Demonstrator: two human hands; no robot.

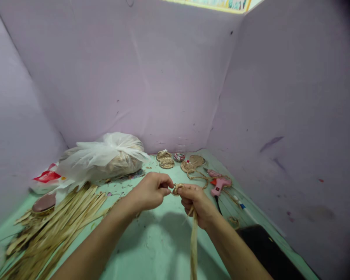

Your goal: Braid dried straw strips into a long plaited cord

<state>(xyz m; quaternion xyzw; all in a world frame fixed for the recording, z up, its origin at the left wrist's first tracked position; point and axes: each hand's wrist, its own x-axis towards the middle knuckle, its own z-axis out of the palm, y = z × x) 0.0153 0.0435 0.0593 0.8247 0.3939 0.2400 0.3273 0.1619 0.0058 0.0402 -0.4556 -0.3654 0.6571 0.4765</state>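
Note:
My right hand (198,203) is closed round a small coiled piece of braided straw (177,189), which sticks out past its thumb and finger. A long pale dried-leaf strip (194,245) hangs down from the same hand towards me. At the left side of the braided piece, my left hand (155,190) has its thumb and forefinger in a pinch. Whatever those fingertips hold is too small to make out. Both hands are above the green tabletop (134,241).
Left lie a bundle of dried strips (55,233) and a tied white plastic bag (105,155). At the back are woven ovals (165,159), a beaded ball (179,157) and flat braided pieces (193,163). A pink glue gun (220,186) and a black object (265,251) lie right. Purple-grey walls (163,77) surround the table.

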